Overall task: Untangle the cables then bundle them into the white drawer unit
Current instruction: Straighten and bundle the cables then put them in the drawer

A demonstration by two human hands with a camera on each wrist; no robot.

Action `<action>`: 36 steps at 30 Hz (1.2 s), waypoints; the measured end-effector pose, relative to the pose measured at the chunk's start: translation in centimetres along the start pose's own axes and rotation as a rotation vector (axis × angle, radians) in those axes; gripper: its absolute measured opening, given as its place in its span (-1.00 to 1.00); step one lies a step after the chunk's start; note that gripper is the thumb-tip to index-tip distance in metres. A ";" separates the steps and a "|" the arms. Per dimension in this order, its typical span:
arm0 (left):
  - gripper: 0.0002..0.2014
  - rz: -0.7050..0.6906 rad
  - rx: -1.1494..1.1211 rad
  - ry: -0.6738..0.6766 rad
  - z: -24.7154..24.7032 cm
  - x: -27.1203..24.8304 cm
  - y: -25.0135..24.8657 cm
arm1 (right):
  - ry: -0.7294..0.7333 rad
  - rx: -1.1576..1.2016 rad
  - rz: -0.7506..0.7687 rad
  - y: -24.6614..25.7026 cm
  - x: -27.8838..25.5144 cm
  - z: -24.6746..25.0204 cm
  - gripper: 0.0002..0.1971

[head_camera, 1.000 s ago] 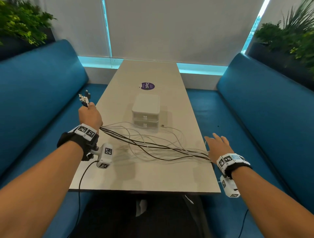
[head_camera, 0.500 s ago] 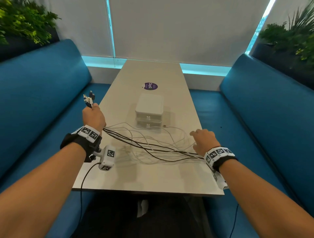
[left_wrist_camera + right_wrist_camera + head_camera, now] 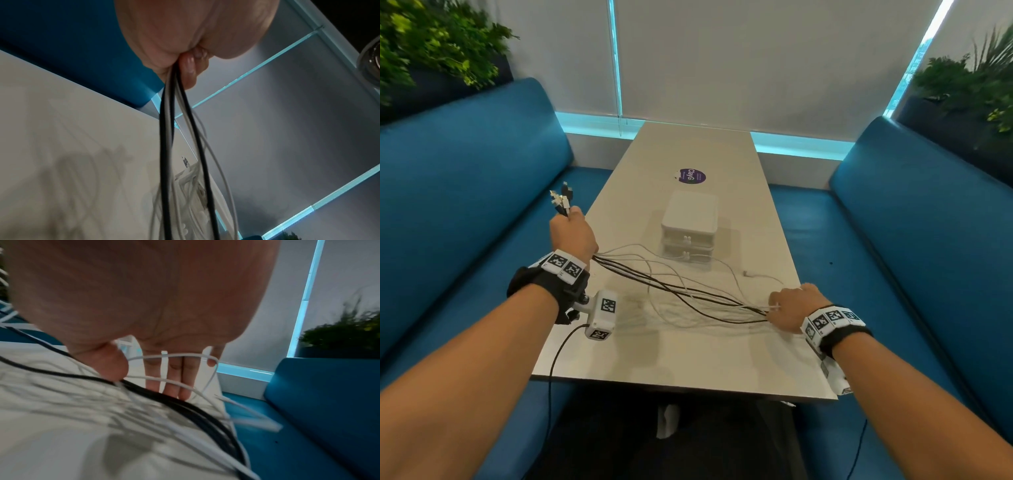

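Several black and white cables (image 3: 688,294) stretch across the table (image 3: 688,353). My left hand (image 3: 571,233) is raised over the table's left edge and grips one end of them in a fist, the plugs (image 3: 561,200) sticking out above it. In the left wrist view the cables (image 3: 164,146) hang from the left hand (image 3: 185,68). My right hand (image 3: 791,305) is at the table's right edge, with the cables (image 3: 185,404) pinched between thumb and fingers (image 3: 170,386); one white strand loops over the fingers. The white drawer unit (image 3: 690,222) stands mid-table, both drawers closed.
A purple round sticker (image 3: 691,176) lies beyond the drawer unit. One loose white plug end (image 3: 751,274) rests right of the unit. Blue benches (image 3: 465,205) (image 3: 928,222) flank the table, with plants behind them and window blinds at the far end.
My right hand came in from beyond the right edge with spread fingers, moved left onto the cables and curled around them. The left hand kept its grip and hardly moved.
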State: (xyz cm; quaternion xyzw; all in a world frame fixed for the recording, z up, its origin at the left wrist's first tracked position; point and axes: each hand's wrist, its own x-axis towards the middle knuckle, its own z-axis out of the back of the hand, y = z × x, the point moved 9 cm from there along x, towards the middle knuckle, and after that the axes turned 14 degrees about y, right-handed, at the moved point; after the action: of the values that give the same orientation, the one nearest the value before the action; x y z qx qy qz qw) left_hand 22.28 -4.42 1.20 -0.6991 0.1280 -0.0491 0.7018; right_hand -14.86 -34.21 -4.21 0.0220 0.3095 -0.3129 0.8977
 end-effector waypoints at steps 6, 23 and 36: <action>-0.76 0.015 -0.169 0.025 0.1 1.3 -1.3 | 0.175 -0.017 -0.242 -8.5 -1.5 -4.3 -0.73; -0.71 -0.025 -0.051 -0.063 0.1 0.9 -1.5 | 0.072 0.099 -0.593 -14.6 -5.7 -8.0 -0.91; -0.64 -0.029 -0.005 -0.041 0.3 0.1 -1.5 | 0.181 0.364 -0.364 -12.5 -1.0 -11.4 -0.47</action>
State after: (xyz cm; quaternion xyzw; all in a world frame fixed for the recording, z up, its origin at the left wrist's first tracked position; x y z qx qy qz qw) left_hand 22.63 -4.22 2.64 -0.7034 0.1037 -0.0447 0.7018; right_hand -28.88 -41.05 -10.94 0.1550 0.3261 -0.5162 0.7766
